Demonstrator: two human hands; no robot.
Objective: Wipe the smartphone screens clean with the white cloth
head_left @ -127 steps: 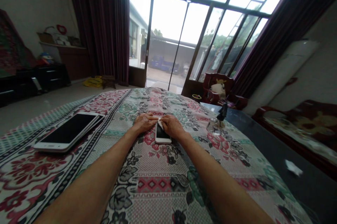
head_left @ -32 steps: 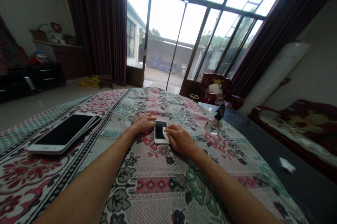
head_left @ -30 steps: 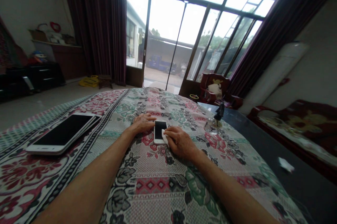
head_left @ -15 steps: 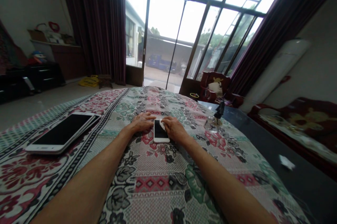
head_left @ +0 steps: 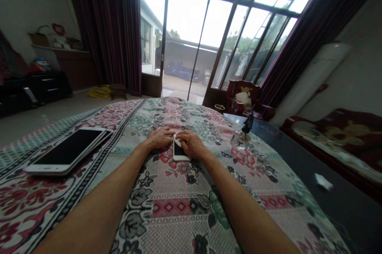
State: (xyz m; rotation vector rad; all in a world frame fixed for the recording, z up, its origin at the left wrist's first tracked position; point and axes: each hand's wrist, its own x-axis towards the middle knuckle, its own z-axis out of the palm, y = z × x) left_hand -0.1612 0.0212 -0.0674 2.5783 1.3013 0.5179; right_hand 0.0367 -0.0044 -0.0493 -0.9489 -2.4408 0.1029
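Note:
A white smartphone (head_left: 180, 153) with a dark screen lies face up on the patterned tablecloth (head_left: 173, 184). My left hand (head_left: 161, 137) lies flat to its left, fingers stretched out, with the fingertips at the phone's upper left edge. Over the upper part of the screen, the fingers of my right hand (head_left: 191, 144) press down a small white wad (head_left: 177, 141), which looks like tissue. Part of the screen is hidden under that hand.
Two larger phones, the white upper one (head_left: 70, 148) overlapping the other, lie on the left. A clear bottle (head_left: 240, 140) with a black spray head (head_left: 248, 123) stands on the right. Crumpled white tissue (head_left: 324, 181) lies on the dark surface (head_left: 304, 158) farther right.
My right hand has slid left across the phone's upper screen with the white wad. My left hand stays beside the phone. The view has shifted slightly.

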